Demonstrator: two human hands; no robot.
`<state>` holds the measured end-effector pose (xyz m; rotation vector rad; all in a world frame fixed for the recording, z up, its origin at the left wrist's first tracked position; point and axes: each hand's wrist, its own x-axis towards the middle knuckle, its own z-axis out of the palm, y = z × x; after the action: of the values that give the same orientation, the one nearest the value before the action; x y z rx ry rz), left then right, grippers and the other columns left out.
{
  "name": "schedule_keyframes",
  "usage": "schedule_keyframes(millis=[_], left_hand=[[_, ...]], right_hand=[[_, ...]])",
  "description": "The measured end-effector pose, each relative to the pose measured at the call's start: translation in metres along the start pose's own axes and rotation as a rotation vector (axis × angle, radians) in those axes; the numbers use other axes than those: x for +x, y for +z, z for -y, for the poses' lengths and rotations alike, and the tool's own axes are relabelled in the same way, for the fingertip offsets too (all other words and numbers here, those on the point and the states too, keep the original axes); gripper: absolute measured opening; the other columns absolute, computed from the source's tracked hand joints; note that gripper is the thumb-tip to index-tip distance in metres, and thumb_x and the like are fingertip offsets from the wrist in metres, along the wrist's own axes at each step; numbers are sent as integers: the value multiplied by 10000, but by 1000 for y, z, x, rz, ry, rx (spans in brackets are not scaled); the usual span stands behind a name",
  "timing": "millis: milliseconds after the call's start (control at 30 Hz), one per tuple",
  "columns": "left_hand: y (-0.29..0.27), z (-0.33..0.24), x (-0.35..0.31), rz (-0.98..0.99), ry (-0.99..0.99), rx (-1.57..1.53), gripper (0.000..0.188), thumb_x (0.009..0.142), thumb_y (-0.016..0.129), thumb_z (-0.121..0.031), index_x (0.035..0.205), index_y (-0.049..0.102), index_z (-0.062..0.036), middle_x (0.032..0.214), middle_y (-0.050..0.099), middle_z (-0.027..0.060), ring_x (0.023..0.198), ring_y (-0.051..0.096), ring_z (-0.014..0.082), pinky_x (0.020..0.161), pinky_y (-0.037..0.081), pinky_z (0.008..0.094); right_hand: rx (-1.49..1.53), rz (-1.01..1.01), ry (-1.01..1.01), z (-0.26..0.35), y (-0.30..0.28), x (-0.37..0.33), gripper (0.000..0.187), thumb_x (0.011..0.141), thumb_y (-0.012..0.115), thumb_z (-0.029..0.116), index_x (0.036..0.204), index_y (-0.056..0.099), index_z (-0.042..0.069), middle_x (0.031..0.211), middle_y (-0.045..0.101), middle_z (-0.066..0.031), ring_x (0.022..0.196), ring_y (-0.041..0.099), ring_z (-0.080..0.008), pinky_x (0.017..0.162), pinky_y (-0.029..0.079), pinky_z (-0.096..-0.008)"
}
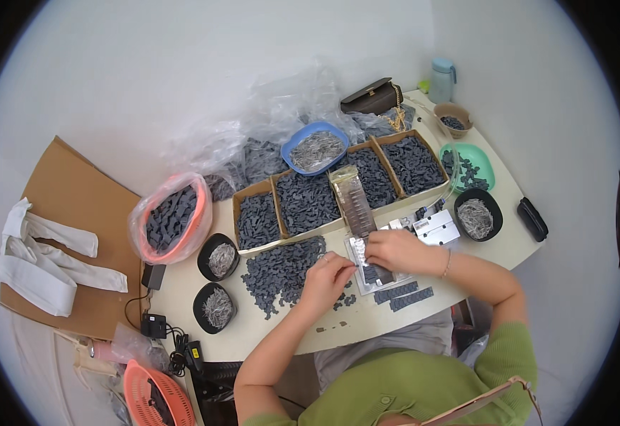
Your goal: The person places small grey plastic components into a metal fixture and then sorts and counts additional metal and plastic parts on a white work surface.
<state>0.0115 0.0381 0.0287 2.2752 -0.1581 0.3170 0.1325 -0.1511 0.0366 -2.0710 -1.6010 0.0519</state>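
My left hand point(326, 278) is at the left edge of a metal fixture point(358, 250), thumb and fingertips pinched together. Whatever they hold is too small to make out. My right hand point(401, 251) reaches over the fixture from the right with its fingers bent down, and what is under the fingertips is hidden. A clear strip-shaped tray point(356, 202) of dark parts leans from the boxes toward the fixture. Left of my left hand lies a spread heap of small dark grey plastic parts point(274, 272). Two flat dark strips point(411, 299) made of such parts lie below the fixture.
Partitioned cardboard boxes point(253, 246) of dark parts stand behind the fixture, with a blue bowl point(290, 160) of metal pins on top. Black bowls of pins point(219, 260) flank the work. A metal actuator block point(436, 227), a green bowl point(490, 167) and a black case point(532, 219) sit right.
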Motion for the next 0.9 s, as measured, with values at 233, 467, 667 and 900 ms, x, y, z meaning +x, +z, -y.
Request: schedule_keyframes(millis=[233,467,667,900], left_hand=[[24,-2,14,-134,173,349,58,839,660,-141,849,643,-86,653,624,103,558,620,259,513,492,355],[33,5,12,-117,176,442,80,841,658,-185,832,641,-108,589,617,104,520,624,268,480,489,375],[32,7,7,-58,248,354,131,836,666,-187,939,702,-114,598,621,108,537,632,262,488,493,365],[16,2,2,-48,183,316,181,843,660,-188,1003,700,-114,665,643,86,569,632,250,517,497,354]], right_hand=[[-200,-234,-144,23,20,-27,261,754,659,165,945,632,-11,889,537,-67,836,528,-223,693,470,-338],[-244,-191,-153,12,25,-24,196,736,644,124,898,628,14,883,555,-70,833,552,-233,683,480,-329],[-52,-264,-99,16,13,-29,156,737,682,132,864,629,57,858,576,-54,793,583,-237,660,494,-333],[-180,-241,-209,27,24,-41,208,701,723,153,870,648,58,836,589,-38,725,582,-207,610,499,-317]])
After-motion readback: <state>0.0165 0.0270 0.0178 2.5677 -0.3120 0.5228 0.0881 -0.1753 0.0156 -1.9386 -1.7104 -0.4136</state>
